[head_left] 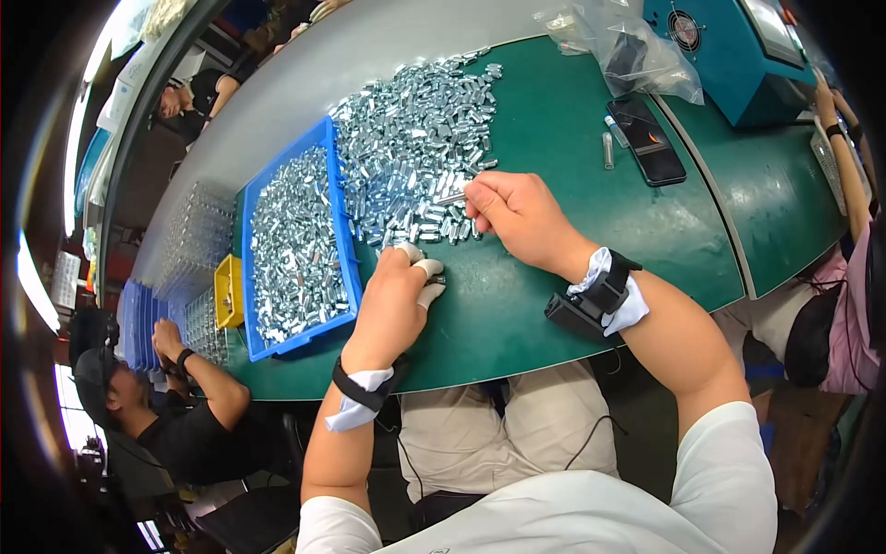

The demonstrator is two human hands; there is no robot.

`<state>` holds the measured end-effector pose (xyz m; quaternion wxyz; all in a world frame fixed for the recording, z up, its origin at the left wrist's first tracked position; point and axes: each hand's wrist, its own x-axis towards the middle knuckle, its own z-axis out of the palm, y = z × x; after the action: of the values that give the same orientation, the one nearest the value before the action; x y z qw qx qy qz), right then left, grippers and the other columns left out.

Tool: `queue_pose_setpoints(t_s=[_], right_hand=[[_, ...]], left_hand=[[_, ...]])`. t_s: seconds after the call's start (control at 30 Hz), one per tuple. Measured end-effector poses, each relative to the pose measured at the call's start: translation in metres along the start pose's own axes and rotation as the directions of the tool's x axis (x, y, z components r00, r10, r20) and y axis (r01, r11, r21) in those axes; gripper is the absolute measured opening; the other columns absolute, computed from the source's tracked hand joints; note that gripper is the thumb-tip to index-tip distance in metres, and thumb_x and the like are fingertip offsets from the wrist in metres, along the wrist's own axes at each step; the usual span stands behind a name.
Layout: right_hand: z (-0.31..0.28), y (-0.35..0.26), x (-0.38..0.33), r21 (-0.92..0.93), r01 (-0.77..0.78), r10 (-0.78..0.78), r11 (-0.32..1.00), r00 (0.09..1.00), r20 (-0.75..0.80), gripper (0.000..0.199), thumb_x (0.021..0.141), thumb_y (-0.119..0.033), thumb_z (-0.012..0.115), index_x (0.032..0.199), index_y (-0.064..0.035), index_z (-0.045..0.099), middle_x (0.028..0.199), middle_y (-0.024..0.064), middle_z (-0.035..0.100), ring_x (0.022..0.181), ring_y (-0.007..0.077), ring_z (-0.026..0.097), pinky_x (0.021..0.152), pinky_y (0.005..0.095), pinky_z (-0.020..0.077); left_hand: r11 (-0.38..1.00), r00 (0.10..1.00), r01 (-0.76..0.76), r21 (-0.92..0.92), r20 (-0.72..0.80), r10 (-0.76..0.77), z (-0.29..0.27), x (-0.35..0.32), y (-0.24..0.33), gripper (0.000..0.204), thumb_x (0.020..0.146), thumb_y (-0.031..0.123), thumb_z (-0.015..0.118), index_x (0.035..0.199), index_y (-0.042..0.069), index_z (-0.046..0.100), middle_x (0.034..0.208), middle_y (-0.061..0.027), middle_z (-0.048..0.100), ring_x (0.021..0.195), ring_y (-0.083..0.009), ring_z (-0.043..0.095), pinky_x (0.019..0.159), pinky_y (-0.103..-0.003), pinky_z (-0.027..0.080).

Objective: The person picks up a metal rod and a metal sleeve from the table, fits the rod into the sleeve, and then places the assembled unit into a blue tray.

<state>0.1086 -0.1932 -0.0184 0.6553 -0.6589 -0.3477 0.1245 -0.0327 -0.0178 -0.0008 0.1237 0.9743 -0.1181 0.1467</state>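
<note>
A big heap of small shiny metal parts [420,138] lies on the green table mat [554,166]. My right hand [517,217] rests at the heap's near edge and pinches one small metal part [452,198] between thumb and fingers. My left hand [397,295], with white finger cots on its fingertips, sits just below the heap and holds a small metal piece [435,278] at its fingertips. Both wrists carry black straps with white cloth.
A blue tray [346,231] full of the same metal parts lies left of the heap, a small yellow bin [228,291] beside it. A dark phone [646,138], clear plastic bags [618,46] and a teal machine [729,55] sit at the right. Other people work on both sides.
</note>
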Motion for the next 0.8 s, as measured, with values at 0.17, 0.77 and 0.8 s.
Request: queue_pose_setpoints(t_s=[0.17, 0.77, 0.8], right_hand=[[-0.001, -0.001, -0.001, 0.031, 0.026, -0.026, 0.999, 0.999, -0.019, 0.032, 0.100, -0.020, 0.051, 0.077, -0.0002, 0.059, 0.063, 0.0013, 0.058, 0.059, 0.0082, 0.055, 0.055, 0.0259, 0.0447], [-0.001, 0.000, -0.002, -0.100, 0.061, -0.050, 0.993, 0.992, 0.112, 0.026, 0.099, -0.015, 0.052, 0.080, 0.0009, 0.060, 0.066, 0.0050, 0.060, 0.058, 0.0127, 0.058, 0.055, 0.0277, 0.0462], [0.000, 0.000, -0.001, -0.096, 0.052, -0.041, 0.994, 0.993, 0.110, 0.026, 0.099, -0.015, 0.052, 0.081, 0.0012, 0.060, 0.068, 0.0050, 0.060, 0.059, 0.0126, 0.058, 0.056, 0.0274, 0.0464]], left_hand=[[0.981, 0.992, 0.114, -0.156, -0.041, -0.121, -0.005, 0.027, -0.009, 0.023, 0.083, -0.001, 0.069, 0.106, 0.003, 0.066, 0.088, -0.0094, 0.065, 0.078, -0.0241, 0.064, 0.070, -0.031, 0.050], [0.420, 0.850, 0.293, -0.859, 0.033, -0.526, 0.015, 0.035, -0.007, 0.017, 0.089, 0.000, 0.066, 0.105, -0.002, 0.068, 0.087, -0.0033, 0.069, 0.074, -0.0085, 0.060, 0.068, -0.022, 0.049], [0.389, 0.847, 0.325, -0.862, 0.082, -0.526, 0.014, 0.035, -0.008, 0.016, 0.089, 0.000, 0.066, 0.105, -0.003, 0.068, 0.086, -0.0030, 0.069, 0.073, -0.0084, 0.060, 0.067, -0.022, 0.049]])
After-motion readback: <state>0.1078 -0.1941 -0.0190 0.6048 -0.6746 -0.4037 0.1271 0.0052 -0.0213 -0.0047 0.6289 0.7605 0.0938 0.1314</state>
